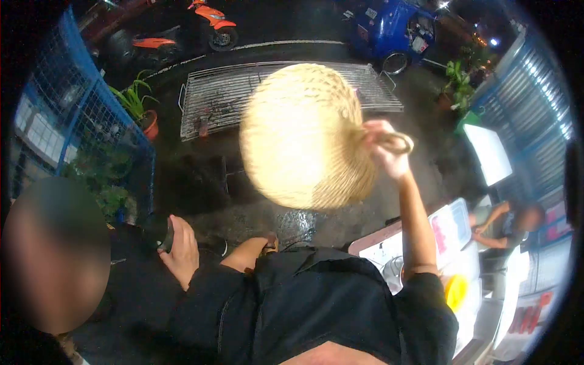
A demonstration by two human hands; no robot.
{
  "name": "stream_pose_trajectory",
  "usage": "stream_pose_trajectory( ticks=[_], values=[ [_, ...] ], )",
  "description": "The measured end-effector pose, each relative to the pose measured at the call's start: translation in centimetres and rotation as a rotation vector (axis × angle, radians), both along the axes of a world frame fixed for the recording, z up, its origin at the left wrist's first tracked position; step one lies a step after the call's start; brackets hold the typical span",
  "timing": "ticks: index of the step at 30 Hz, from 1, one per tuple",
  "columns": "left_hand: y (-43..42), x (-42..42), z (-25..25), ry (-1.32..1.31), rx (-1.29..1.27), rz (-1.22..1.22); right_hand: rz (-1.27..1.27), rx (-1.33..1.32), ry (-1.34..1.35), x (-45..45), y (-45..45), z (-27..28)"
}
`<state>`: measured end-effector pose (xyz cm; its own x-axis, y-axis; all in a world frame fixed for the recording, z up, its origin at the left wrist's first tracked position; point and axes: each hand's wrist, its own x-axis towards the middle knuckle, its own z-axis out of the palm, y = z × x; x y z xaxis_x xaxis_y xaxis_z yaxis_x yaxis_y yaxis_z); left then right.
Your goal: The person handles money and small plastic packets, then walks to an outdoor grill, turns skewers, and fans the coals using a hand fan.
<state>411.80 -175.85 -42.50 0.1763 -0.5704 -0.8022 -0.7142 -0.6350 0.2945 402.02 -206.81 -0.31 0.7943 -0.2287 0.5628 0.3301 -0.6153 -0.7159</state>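
My right hand (384,149) is raised out in front, with its fingers wrapped round the handle of a woven hand fan (292,134). A looped handle end (400,143) sticks out past the fingers. The fan's broad straw face is overexposed and partly blurred. Behind it lies a slatted metal grate (210,91) with a handle at each end; the fan hides its middle. My left forearm (243,255) is bent low before my body. Only a small part of my left hand (271,241) shows, and its fingers cannot be made out.
A person in black stands close on my left, their hand (181,252) by a dark object. At right are a table with plastic tubs (450,225), a yellow lid (454,293) and a seated person (505,228). Potted plants (149,125), an orange motorbike (213,21) and a blue vehicle (389,30) stand beyond.
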Motion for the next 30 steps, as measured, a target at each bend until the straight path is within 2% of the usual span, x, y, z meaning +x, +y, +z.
stream_pose_trajectory(
  ticks=[1, 2, 4, 5, 6, 8, 9, 10, 12, 13, 14, 16, 18, 20, 21, 22, 24, 26, 27, 28, 30],
  values=[
    [0.1, -0.2, 1.1, -0.020, -0.008, 0.025, -0.228, -0.186, -0.028, 0.3, -0.7, 0.0],
    [0.3, -0.2, -0.4, -0.031, -0.035, 0.017, -0.403, -0.452, -0.013, 0.7, -3.7, -1.9],
    [0.4, 0.3, -3.6, -0.070, -0.120, 0.000, -0.667, -0.515, 0.040, 0.6, -3.9, -3.3],
    [-0.2, 0.4, -2.9, -0.014, -0.042, -0.087, -0.557, -0.391, -0.027, 0.8, -3.0, -3.5],
    [-0.8, 0.3, -2.4, -0.020, -0.053, -0.067, -0.404, -0.287, 0.091, 0.6, -2.2, -3.6],
    [-0.5, -0.2, -4.2, -0.031, 0.011, -0.251, 0.038, 0.129, 0.136, -0.9, 3.2, 1.5],
    [0.0, 0.0, -4.7, -0.038, 0.049, -0.351, -0.024, 0.062, 0.212, -0.9, 2.6, 1.5],
    [0.5, 0.1, -4.8, -0.039, 0.052, -0.349, 0.039, 0.104, 0.117, -0.6, 0.8, 0.1],
    [0.9, -0.3, -4.1, 0.040, -0.053, -0.053, -0.430, -0.571, 0.008, -0.1, -2.6, -1.6],
    [0.7, -1.3, 0.4, -0.038, 0.010, 0.023, -0.626, -0.269, 0.042, 0.2, -1.8, -2.4],
    [0.6, -1.2, 0.1, -0.024, -0.011, 0.011, -0.626, -0.445, -0.010, -0.2, -1.3, -2.7],
    [0.8, -1.2, -0.6, -0.005, -0.024, -0.034, -0.380, -0.442, -0.007, -0.7, 1.0, -1.1],
    [1.1, -1.6, -1.4, 0.001, -0.022, -0.053, -0.046, 0.130, 0.178, -2.4, 4.1, 2.3],
    [1.4, -1.6, -1.5, 0.002, -0.017, -0.077, -0.063, -0.033, 0.094, -1.8, 1.1, 0.9],
    [1.4, -1.7, -1.2, 0.003, -0.018, -0.085, -0.211, -0.036, 0.053, -1.2, -0.2, -0.1],
    [1.3, -1.8, -1.2, 0.003, -0.014, -0.095, -0.408, -0.484, 0.040, -0.8, -3.6, -1.6],
    [1.5, -2.0, -1.5, 0.003, -0.009, -0.121, -0.693, -0.355, 0.004, -0.4, -2.4, -2.5],
    [1.3, -2.0, -1.2, 0.005, -0.011, -0.128, -0.400, -0.456, -0.067, -0.5, -0.7, -0.8],
    [1.3, -2.1, -1.3, 0.003, -0.009, -0.134, -0.138, -0.111, -0.069, -0.6, 1.1, 0.5],
    [1.4, -2.2, -1.2, 0.005, -0.009, -0.140, -0.060, -0.029, 0.011, -1.2, 1.8, 2.0],
    [1.7, -2.5, -1.1, 0.005, 0.003, -0.156, -0.124, -0.230, -0.003, -0.4, -1.8, 0.8]
  ],
)
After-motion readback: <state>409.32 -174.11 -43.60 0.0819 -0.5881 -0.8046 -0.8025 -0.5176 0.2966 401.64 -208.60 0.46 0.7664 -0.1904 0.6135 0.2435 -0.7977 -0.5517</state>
